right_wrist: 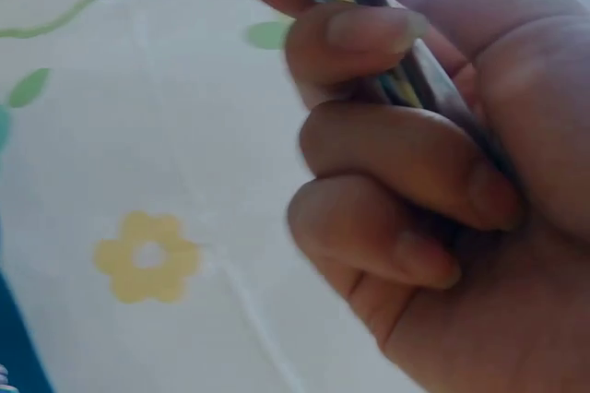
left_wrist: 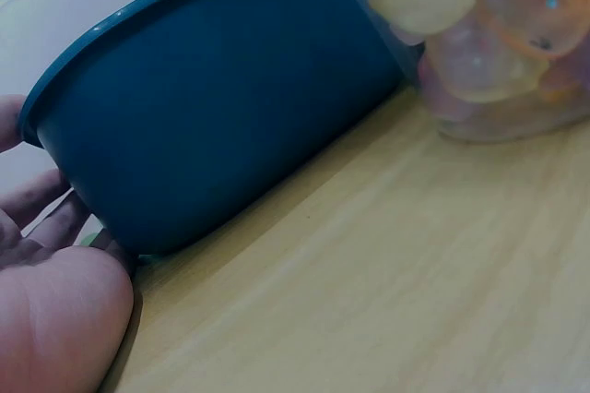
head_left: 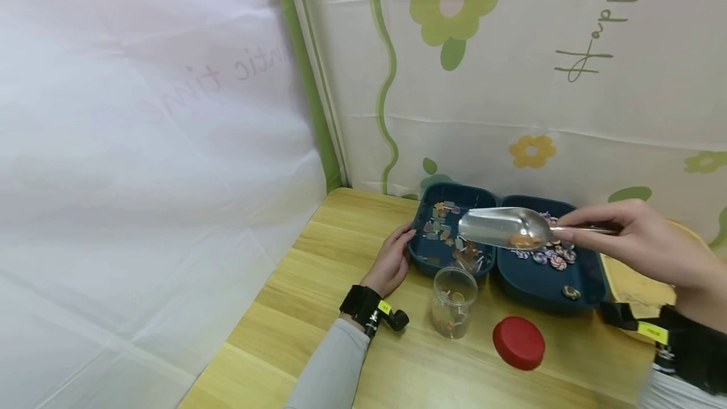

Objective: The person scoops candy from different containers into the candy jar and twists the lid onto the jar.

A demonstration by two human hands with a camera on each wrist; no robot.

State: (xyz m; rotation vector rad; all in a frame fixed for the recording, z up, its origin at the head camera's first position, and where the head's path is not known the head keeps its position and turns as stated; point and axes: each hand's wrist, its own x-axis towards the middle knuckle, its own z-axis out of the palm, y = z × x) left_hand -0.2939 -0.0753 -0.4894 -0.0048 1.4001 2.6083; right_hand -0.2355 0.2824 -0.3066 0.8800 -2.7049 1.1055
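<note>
My right hand (head_left: 647, 238) grips the handle of a metal scoop (head_left: 491, 225), its fingers curled round the handle (right_wrist: 406, 70) in the right wrist view. An orange-brown piece (head_left: 524, 242) lies in the scoop, which hangs over two dark blue trays. My left hand (head_left: 392, 262) rests against the outer side of the left tray (head_left: 417, 257), fingers at its wall and rim (left_wrist: 120, 19). Small translucent charms (head_left: 437, 229) lie in that tray. A clear plastic cup (head_left: 454, 298) stands in front of it, holding several translucent pieces (left_wrist: 470, 42).
The right tray (head_left: 545, 295) holds swirl-patterned round pieces (head_left: 559, 260) and a gold-coloured piece (head_left: 570, 293). A red lid (head_left: 519, 343) lies right of the cup on the wooden table (head_left: 284, 308). Something yellow (head_left: 638, 286) sits at the far right. Printed curtains (head_left: 511, 81) hang behind.
</note>
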